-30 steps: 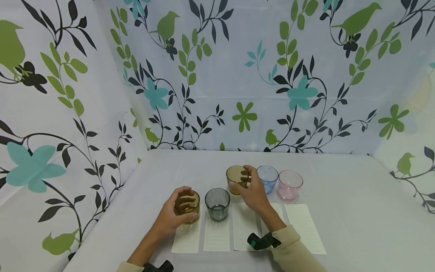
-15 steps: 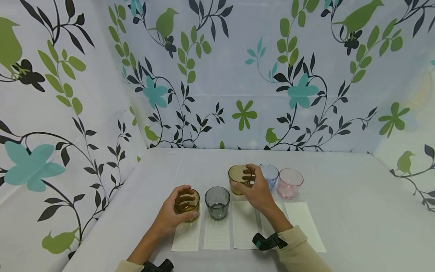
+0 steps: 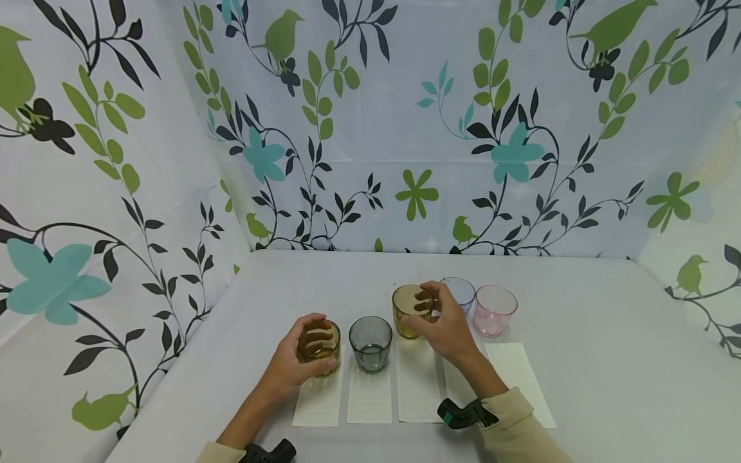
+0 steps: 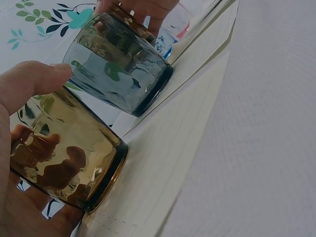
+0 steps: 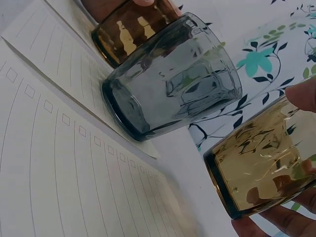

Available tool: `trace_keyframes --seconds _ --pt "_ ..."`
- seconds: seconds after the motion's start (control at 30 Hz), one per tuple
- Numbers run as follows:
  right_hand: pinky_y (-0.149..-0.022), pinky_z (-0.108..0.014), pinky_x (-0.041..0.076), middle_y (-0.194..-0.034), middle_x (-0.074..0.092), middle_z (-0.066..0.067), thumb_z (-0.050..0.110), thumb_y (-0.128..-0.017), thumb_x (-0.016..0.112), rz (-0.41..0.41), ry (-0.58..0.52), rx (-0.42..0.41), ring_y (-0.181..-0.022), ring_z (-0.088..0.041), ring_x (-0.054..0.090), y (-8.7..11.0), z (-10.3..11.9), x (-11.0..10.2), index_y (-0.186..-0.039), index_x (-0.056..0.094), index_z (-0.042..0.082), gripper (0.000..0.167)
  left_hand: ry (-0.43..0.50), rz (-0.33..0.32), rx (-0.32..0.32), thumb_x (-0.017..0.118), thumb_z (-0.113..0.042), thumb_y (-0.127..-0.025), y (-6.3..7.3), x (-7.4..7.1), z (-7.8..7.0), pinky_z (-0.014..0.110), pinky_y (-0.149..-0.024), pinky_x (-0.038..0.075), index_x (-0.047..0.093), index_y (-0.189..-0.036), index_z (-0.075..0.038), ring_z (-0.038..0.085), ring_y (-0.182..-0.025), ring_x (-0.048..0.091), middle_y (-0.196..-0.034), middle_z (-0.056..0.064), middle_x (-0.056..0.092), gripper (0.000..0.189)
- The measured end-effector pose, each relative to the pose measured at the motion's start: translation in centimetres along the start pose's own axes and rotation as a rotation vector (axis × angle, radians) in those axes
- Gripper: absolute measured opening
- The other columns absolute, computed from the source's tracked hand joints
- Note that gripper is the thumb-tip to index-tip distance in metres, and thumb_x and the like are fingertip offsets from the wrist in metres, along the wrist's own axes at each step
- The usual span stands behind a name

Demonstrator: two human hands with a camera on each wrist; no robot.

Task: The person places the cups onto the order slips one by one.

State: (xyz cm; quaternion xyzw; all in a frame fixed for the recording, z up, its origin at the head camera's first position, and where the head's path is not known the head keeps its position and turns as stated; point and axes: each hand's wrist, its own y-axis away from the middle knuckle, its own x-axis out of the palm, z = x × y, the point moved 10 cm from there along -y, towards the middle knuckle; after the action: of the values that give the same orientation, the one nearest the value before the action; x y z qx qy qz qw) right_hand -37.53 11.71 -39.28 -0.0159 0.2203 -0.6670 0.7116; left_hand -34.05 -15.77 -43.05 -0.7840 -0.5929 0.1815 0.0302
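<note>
My left hand [image 3: 292, 360] grips an amber glass [image 4: 98, 153], which stands on the far part of the leftmost paper strip [image 3: 316, 405]. A smoky grey glass [image 3: 370, 344] stands untouched just to its right, on the second strip [image 3: 369, 402]. With fingers and thumb around its side, my right hand [image 3: 448, 328] holds a second amber glass [image 5: 261, 168] over the far end of the middle strip [image 3: 418, 386]. Whether that glass touches the table I cannot tell. Behind the right hand, a pale blue glass [image 3: 463, 296] is partly hidden.
A pink glass [image 3: 495, 310] stands right of the blue one. Two more lined strips lie to the right, the outermost paper strip [image 3: 521, 379] partly under the right forearm. Everything is on a white-covered table [image 3: 613, 360], with a patterned cloth [image 3: 370, 128] behind it.
My right hand has shifted the second amber glass slightly right and toward me, to the middle strip's far end. The left hand and its glass stay in place.
</note>
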Motion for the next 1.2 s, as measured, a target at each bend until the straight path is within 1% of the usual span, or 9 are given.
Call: trace_keyframes --seconds 0.17,0.27,0.5,0.63,0.73,0.87,1.07,1.2 --pt "-0.082 -0.032 0.049 -0.124 0.061 -0.019 0.014 -0.083 0.078 0.018 0.002 -0.026 -0.11 -0.03 0.062 0.21 -0.06 -0.2 -0.136 0.049 0.007 0.061 0.01 0.003 -0.001 0.081 -0.009 -0.084 -0.01 0.03 -0.04 0.04 -0.103 0.05 0.042 -0.147 -0.021 0.034 -0.124 0.056 -0.136 0.011 0.055 0.075" --pt "-0.08 -0.03 0.05 -0.123 0.062 -0.019 0.011 -0.081 0.077 0.026 0.011 -0.045 -0.108 -0.03 0.064 0.32 0.02 -0.31 -0.134 0.05 0.007 0.06 0.006 0.002 0.001 0.081 -0.009 -0.084 -0.02 0.01 -0.03 0.04 -0.103 0.05 0.042 -0.147 -0.021 0.034 -0.124 0.056 -0.136 0.012 0.055 0.075" --pt "-0.077 -0.032 0.048 -0.117 0.065 -0.015 0.009 -0.077 0.079 0.053 0.033 -0.065 -0.103 -0.03 0.067 0.42 0.23 -0.23 -0.129 0.051 0.007 0.059 0.005 -0.001 -0.001 0.081 -0.01 -0.084 -0.05 -0.01 -0.11 0.037 -0.102 0.05 0.042 -0.147 -0.021 0.034 -0.123 0.056 -0.136 0.011 0.055 0.075" --pt "-0.078 -0.032 0.052 -0.115 0.065 -0.015 0.005 -0.075 0.077 0.076 0.047 -0.084 -0.102 -0.03 0.066 0.48 0.3 -0.11 -0.127 0.051 0.004 0.058 0.008 -0.002 -0.007 0.082 -0.01 -0.083 -0.1 -0.02 -0.06 0.036 -0.102 0.05 0.042 -0.146 -0.021 0.033 -0.124 0.055 -0.136 0.011 0.055 0.075" --pt "-0.081 -0.037 0.056 -0.114 0.065 -0.016 0.002 -0.074 0.076 0.093 0.056 -0.09 -0.101 -0.03 0.065 0.58 0.34 -0.02 -0.125 0.051 0.003 0.057 0.005 -0.001 -0.005 0.082 -0.01 -0.084 -0.05 -0.04 -0.03 0.036 -0.102 0.05 0.042 -0.147 -0.02 0.034 -0.123 0.056 -0.136 0.011 0.055 0.075" --pt "-0.082 -0.043 0.057 -0.112 0.065 -0.018 0.001 -0.072 0.074 0.12 0.063 -0.086 -0.1 -0.03 0.066 0.63 -0.05 0.13 -0.124 0.052 0.003 0.057 0.012 0.002 -0.001 0.081 -0.009 -0.084 -0.02 0.0 -0.04 0.037 -0.102 0.05 0.042 -0.147 -0.019 0.035 -0.123 0.056 -0.136 0.012 0.054 0.075" --pt "-0.078 -0.035 0.056 -0.109 0.067 -0.014 0.003 -0.069 0.073 0.164 0.091 -0.101 -0.097 -0.029 0.065 0.77 -0.64 0.36 -0.121 0.053 0.004 0.056 0.02 0.002 -0.001 0.082 -0.008 -0.083 -0.02 0.06 -0.04 0.037 -0.102 0.05 0.042 -0.146 -0.02 0.035 -0.123 0.057 -0.136 0.012 0.054 0.075" --pt "-0.081 -0.033 0.053 -0.107 0.069 -0.01 0.006 -0.067 0.073 0.172 0.126 -0.11 -0.097 -0.027 0.064 0.92 -0.59 0.32 -0.12 0.053 0.007 0.057 0.013 0.0 -0.003 0.082 -0.009 -0.083 -0.07 0.05 -0.01 0.036 -0.102 0.05 0.042 -0.146 -0.02 0.035 -0.123 0.056 -0.136 0.011 0.054 0.076"
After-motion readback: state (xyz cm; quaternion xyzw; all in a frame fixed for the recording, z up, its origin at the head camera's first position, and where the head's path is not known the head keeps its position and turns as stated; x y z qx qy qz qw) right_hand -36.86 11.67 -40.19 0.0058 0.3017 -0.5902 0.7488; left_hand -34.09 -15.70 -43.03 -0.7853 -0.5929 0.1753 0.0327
